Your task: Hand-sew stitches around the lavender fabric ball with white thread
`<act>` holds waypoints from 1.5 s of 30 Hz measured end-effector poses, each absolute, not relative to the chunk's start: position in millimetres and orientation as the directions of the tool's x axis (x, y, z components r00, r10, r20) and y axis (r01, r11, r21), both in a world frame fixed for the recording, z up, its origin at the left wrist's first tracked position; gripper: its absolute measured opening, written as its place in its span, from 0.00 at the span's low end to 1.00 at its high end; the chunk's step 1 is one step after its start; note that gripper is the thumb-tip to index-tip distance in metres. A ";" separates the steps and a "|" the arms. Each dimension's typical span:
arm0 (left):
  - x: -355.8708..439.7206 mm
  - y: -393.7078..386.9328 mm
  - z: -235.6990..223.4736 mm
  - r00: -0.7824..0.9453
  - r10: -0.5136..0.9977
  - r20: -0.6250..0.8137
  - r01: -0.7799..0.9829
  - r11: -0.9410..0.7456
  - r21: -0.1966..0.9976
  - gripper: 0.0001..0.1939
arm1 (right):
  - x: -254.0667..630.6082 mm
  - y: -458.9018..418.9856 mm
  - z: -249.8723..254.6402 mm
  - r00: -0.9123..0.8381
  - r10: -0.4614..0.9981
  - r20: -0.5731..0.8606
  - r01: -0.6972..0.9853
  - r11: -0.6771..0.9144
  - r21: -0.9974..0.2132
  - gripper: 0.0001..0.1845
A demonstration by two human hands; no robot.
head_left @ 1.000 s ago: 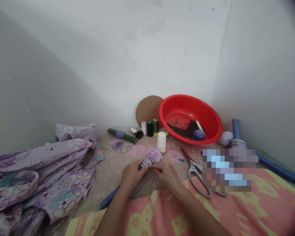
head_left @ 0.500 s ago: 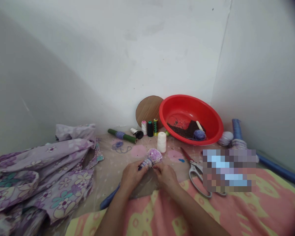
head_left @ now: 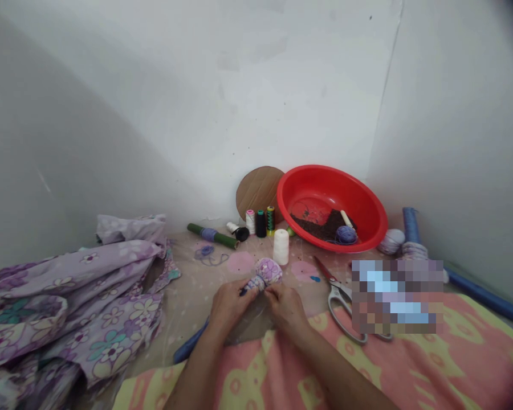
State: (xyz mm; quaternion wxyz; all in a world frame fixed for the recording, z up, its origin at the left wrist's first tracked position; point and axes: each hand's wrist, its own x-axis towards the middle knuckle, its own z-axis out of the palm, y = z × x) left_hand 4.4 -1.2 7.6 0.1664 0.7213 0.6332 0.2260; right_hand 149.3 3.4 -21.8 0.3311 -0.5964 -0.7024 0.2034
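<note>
Bundle of purple-and-white floral cloth [head_left: 269, 269], round-headed & bound at the neck, sits btwn both hands, low centre; take it as hub of the clock. L hand [head_left: 231, 302], approx. 8 o'clock, grasps its narrow part; R hand [head_left: 287, 304], approx. 5 o'clock, has thumb & fingertips pinched together right by the neck, can't tell if any thread's caught there. Slim blue rod [head_left: 190, 344] shows farther out, 8 o'clock; can't tell if it joins the bundle. White cone-shaped thread spool [head_left: 281, 249] stands nearby, 1 o'clock. Three small thread spools [head_left: 260, 223] upright in a row, 12 o'clock, in front of round brown cardboard disc [head_left: 256, 191]. Green rod w/ purple yarn wound round its middle [head_left: 194, 229] lies at 10. Round red plastic basin [head_left: 333, 191], 2 o'clock, w/ purple yarn ball [head_left: 346, 234] & dark matter [head_left: 325, 229] inside. Grey-handled scissors [head_left: 336, 294] approx. 4, handles partly over pink-and-yellow patterned blanket [head_left: 277, 364], which fills 6. Heaped purple floral fabric [head_left: 89, 296], 9 o'clock.
</note>
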 end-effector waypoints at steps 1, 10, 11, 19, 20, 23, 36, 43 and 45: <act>4.9 -1.5 8.2 0.094 0.989 0.113 0.838 -0.140 0.527 0.17 | 148.9 3.2 -21.5 -0.066 0.973 0.223 0.697 0.205 -0.687 0.11; 3.6 -1.0 5.6 0.133 0.980 0.145 0.834 -0.190 0.518 0.17 | 145.0 4.9 -25.3 -0.035 0.969 0.244 0.634 0.211 -0.744 0.10; 3.9 -1.2 5.9 0.128 0.981 0.142 0.834 -0.184 0.519 0.17 | 144.6 5.0 -25.6 -0.031 0.969 0.245 0.628 0.209 -0.750 0.10; 6.5 -2.7 6.4 0.095 0.986 0.140 0.859 -0.153 0.488 0.17 | 139.9 3.8 -25.8 0.005 0.961 0.276 0.608 0.216 -0.764 0.09; 6.7 -3.3 6.2 0.096 0.985 0.141 0.864 -0.153 0.480 0.17 | 139.1 3.8 -26.3 0.001 0.959 0.282 0.597 0.226 -0.770 0.09; 7.7 -5.1 6.3 0.098 0.985 0.139 0.872 -0.152 0.465 0.17 | 136.4 3.7 -27.4 -0.011 0.956 0.294 0.572 0.247 -0.782 0.09; 10.6 -6.7 4.5 0.062 0.985 0.159 0.869 -0.132 0.477 0.19 | 147.6 -7.3 0.3 -0.078 0.847 0.525 0.898 0.289 -0.332 0.10; 15.2 -8.3 1.1 0.014 0.990 0.137 0.893 -0.074 0.444 0.18 | 144.1 -2.0 -0.3 -0.222 0.758 0.613 0.886 0.420 -0.199 0.08; 16.1 -8.6 0.4 0.016 0.990 0.140 0.893 -0.077 0.444 0.17 | 143.0 -0.7 -1.9 -0.239 0.757 0.609 0.885 0.428 -0.185 0.08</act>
